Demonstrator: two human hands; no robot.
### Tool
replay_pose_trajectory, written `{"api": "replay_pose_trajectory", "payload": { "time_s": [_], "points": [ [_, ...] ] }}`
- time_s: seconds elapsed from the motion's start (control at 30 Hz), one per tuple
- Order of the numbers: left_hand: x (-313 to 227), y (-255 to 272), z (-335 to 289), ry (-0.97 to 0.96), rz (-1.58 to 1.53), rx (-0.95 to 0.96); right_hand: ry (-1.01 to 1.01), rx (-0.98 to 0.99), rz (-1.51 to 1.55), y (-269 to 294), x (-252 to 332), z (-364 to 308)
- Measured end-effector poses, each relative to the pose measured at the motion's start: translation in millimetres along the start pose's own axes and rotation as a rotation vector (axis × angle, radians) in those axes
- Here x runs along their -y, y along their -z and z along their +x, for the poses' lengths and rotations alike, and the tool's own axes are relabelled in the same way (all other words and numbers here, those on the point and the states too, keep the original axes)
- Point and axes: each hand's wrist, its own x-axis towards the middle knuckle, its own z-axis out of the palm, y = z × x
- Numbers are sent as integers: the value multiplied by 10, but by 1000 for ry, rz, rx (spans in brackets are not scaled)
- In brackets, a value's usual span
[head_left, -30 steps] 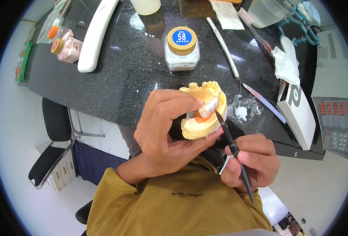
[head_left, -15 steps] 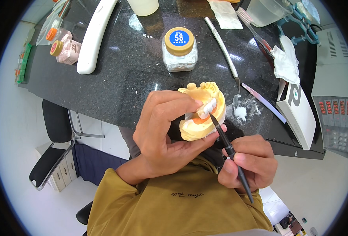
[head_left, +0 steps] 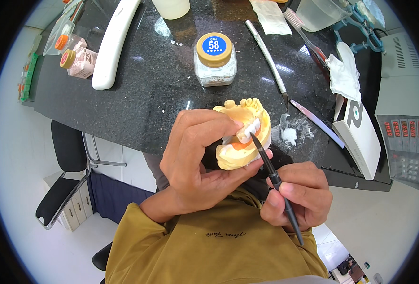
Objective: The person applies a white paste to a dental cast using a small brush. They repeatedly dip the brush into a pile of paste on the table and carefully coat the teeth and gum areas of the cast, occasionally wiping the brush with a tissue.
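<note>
My left hand (head_left: 197, 154) is closed round a yellow plaster dental model (head_left: 235, 160), thumb beneath its edge and a fingertip by the teeth. White built-up teeth (head_left: 252, 128) stand on the model's near right side, above a patch of orange-pink material. Between the fingertips of my right hand (head_left: 301, 194) is a slim black brush (head_left: 285, 201), slanting up to the left. Its dark tip meets the white teeth or lies right beside them. Just right of the model, some white powder or paste (head_left: 289, 136) is smeared on the dark speckled counter (head_left: 148, 99).
A gold-lidded glass jar (head_left: 215, 59) stands behind the model. To its right lie a craft knife (head_left: 268, 57), a purple-white tool (head_left: 317, 124), a toothbrush (head_left: 306, 35) and a white box (head_left: 358, 139). Leftward are a long white device (head_left: 115, 47) and small powder jars (head_left: 80, 62). A chair (head_left: 67, 146) is below.
My right hand and the brush have shifted very slightly left. The model stays almost in place in my left hand.
</note>
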Motion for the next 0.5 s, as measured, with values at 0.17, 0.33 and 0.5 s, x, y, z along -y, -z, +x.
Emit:
{"api": "replay_pose_trajectory", "payload": {
  "time_s": [0.17,0.33,0.5],
  "points": [
    [4,5,-4,3,1,5,5,-3,1,-2,-3,5],
    [-2,20,-8,6,5,49,-14,-25,-1,-7,5,-11],
    [-10,61,-21,14,23,139,-11,-22,10,-1,-3,-8]
  ]
}}
